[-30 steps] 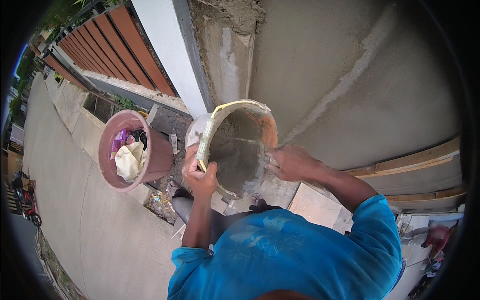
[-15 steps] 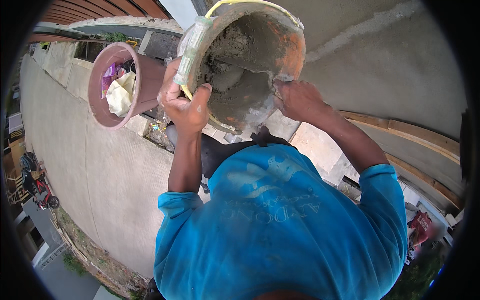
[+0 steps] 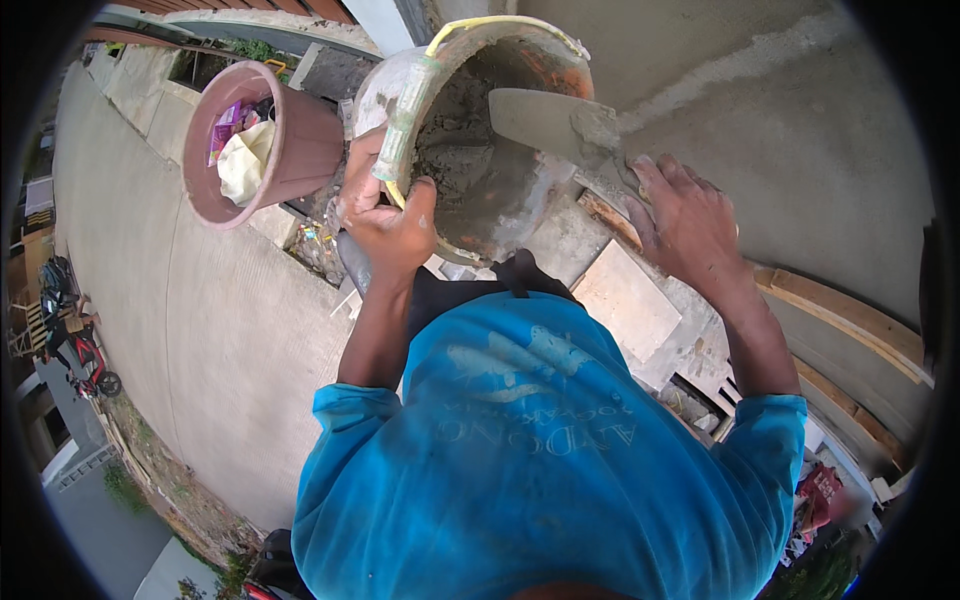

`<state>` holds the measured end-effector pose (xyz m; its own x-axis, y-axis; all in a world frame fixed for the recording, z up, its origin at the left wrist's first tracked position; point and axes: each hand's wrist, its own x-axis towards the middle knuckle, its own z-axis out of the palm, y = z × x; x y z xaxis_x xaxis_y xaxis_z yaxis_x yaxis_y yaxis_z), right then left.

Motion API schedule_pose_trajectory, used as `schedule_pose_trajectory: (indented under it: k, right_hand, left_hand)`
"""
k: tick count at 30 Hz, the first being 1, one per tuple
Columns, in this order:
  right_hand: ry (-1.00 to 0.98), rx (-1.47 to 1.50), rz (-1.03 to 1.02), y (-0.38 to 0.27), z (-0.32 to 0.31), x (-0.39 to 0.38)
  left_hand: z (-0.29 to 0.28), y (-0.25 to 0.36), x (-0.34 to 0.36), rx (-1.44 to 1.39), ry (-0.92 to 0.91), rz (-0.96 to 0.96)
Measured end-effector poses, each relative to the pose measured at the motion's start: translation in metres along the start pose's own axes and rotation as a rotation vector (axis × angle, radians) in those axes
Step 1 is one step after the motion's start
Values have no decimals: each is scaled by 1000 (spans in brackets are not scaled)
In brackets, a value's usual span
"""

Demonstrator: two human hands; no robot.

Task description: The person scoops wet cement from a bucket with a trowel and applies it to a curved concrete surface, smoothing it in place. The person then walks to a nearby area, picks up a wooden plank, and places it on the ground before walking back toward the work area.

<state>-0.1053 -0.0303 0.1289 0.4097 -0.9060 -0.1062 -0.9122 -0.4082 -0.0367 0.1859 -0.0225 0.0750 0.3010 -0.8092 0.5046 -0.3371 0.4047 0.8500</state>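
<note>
A mortar-smeared bucket (image 3: 545, 200) with grey mortar (image 3: 450, 160) inside and a yellow handle with a pale green grip (image 3: 402, 120) is tilted toward me. My left hand (image 3: 390, 225) is closed on its left rim, by the handle grip, thumb at the rim. My right hand (image 3: 685, 215), to the right of the bucket, is closed on the handle of a trowel, whose mortar-coated metal blade (image 3: 540, 118) points leftward across the bucket's opening.
A pink bin (image 3: 310, 150) with rubbish stands at left on concrete beside a paved road (image 3: 180, 330). A grey plastered wall (image 3: 780, 170) rises at right, with wooden planks (image 3: 840, 315) along it. A pale board (image 3: 625, 295) lies below. A motorbike (image 3: 85, 365) is at far left.
My right hand has moved out to the right, bringing the trowel blade up from inside the bucket to across its opening. My left hand still holds the bucket.
</note>
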Motion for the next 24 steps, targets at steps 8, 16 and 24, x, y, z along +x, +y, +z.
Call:
schedule_pose_trajectory:
  k: [8,16,24]
  right_hand:
    - [-246,-36,-313,-29,36,67]
    - [-304,-152,-460,-32,29,51]
    - [-166,-381,-875,-63,35,45]
  left_hand:
    - [35,28,-34,-122,171,-165]
    - [25,17,-64,-305,238,-412]
    - [-17,15,-52,-318,352,-372]
